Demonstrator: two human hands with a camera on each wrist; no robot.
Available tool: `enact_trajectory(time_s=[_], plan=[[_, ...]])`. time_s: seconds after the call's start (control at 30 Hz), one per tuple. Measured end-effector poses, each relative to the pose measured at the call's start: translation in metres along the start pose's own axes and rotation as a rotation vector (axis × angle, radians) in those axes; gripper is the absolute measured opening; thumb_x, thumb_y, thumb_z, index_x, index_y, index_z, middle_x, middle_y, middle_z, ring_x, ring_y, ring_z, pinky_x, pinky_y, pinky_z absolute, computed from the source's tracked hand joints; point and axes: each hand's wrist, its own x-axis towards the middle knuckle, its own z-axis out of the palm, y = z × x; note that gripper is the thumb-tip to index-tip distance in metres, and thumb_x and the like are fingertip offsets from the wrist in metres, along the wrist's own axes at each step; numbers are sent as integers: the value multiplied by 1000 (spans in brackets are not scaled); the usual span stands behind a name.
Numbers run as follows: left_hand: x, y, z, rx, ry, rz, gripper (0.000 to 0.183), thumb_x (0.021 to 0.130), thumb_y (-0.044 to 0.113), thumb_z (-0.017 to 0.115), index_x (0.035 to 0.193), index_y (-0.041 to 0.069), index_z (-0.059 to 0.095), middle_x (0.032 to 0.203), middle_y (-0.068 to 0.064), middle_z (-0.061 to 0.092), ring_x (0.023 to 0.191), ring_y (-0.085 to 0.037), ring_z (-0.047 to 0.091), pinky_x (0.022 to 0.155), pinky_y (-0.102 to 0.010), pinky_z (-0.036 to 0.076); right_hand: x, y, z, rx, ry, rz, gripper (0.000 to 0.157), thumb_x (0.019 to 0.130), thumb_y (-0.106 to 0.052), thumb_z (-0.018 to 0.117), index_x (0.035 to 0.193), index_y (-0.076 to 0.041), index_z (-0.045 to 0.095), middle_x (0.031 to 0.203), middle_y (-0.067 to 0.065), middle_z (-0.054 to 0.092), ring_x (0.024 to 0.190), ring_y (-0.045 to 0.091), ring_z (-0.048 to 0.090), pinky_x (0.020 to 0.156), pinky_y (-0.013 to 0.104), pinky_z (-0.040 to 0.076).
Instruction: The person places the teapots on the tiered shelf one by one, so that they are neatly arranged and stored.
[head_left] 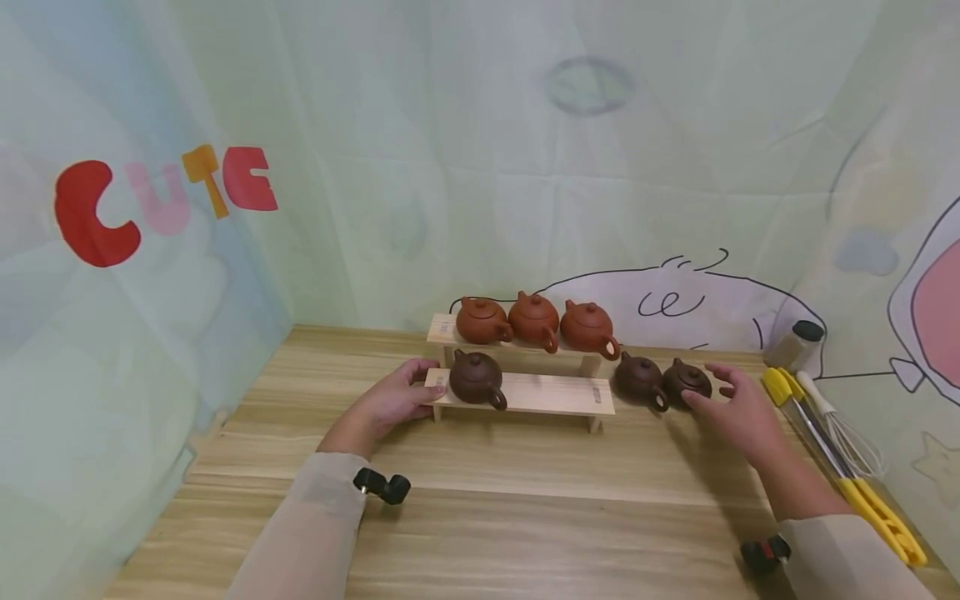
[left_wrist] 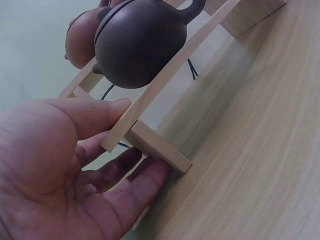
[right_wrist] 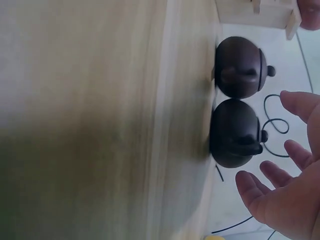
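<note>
Pale printed fabric [head_left: 465,192] is hung behind a wood-grain tabletop [head_left: 525,533], where two wooden shelves are set in steps. Three reddish-brown clay teapots [head_left: 533,318] are borne by the rear shelf [head_left: 441,329], and one dark-brown clay teapot [head_left: 475,379] is placed toward the left end of the lower front shelf [head_left: 551,393]. Two more dark pots are stood upright on the tabletop beyond the shelf's right end: the inner teapot [head_left: 637,381] beside the shelf, the outer teapot [head_left: 686,381] farther right. Whether these two touch cannot be told.

Just to the left of the right hand [head_left: 738,417] the outer teapot is found. That hand is spread wide, with nothing gripped; in the right wrist view a gap is seen between its fingertips and the clay. The pot's long axis is laid from a spout at far left to a handle at near right, so the handle side is presented to the right hand, and any grasp would be judged to hinge on that. By the left hand [head_left: 397,398], well apart from this pot, the lower shelf's left end is pinched, thumb above, fingers curled below by the leg.
</note>
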Motion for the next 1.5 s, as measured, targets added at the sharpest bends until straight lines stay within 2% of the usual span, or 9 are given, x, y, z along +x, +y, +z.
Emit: enact_trajectory(time_s=[0.2, 0.37, 0.57, 0.77, 0.97, 1.23, 1.5], plan=[[1, -1, 0, -6, -4, 1, 60, 109, 10, 61, 160, 1, 32, 170, -24, 28, 130, -31, 61, 114, -50, 55, 18, 8, 5, -43, -46, 2, 94, 100, -50, 74, 163, 4, 32, 167, 38, 31, 147, 61, 38, 119, 73, 38], [0, -1, 0, -9, -5, 1, 60, 109, 10, 61, 160, 1, 32, 169, -24, 29, 130, -31, 61, 114, -50, 55, 28, 10, 10, -66, -70, 16, 93, 99, -45, 76, 163, 6, 30, 164, 40, 34, 149, 60, 34, 122, 75, 31], [-1, 1, 1, -9, -4, -6, 60, 108, 10, 62, 160, 2, 33, 168, -24, 31, 130, -31, 61, 113, -50, 56, 34, 12, 15, -98, -68, 3, 89, 97, -34, 77, 160, 9, 30, 157, 44, 38, 144, 62, 39, 120, 74, 34], [-1, 0, 0, -14, -10, -4, 59, 108, 10, 62, 159, 2, 33, 167, -24, 31, 132, -32, 60, 115, -51, 55, 35, 11, 14, -101, -83, 14, 86, 98, -32, 75, 160, 9, 31, 157, 44, 37, 144, 62, 38, 120, 74, 33], [-1, -1, 0, -22, -14, 10, 58, 109, 9, 60, 158, 1, 33, 166, -24, 31, 130, -31, 60, 114, -52, 55, 29, 10, 10, -66, -69, 61, 90, 99, -39, 75, 163, 4, 28, 161, 42, 33, 147, 61, 36, 121, 75, 33], [-1, 0, 0, -16, -9, 12, 58, 108, 9, 61, 159, 0, 32, 167, -25, 30, 130, -31, 61, 113, -51, 56, 11, 4, 2, -38, -25, 18, 96, 97, -44, 78, 165, 3, 28, 163, 39, 35, 147, 59, 38, 118, 76, 35], [-1, 0, 1, -21, -7, 10, 57, 109, 8, 60, 158, 0, 33, 166, -25, 30, 129, -31, 62, 115, -52, 55, -6, -6, -2, -16, -4, -18, 94, 96, -42, 80, 164, 2, 33, 163, 39, 37, 146, 60, 39, 116, 76, 38]])
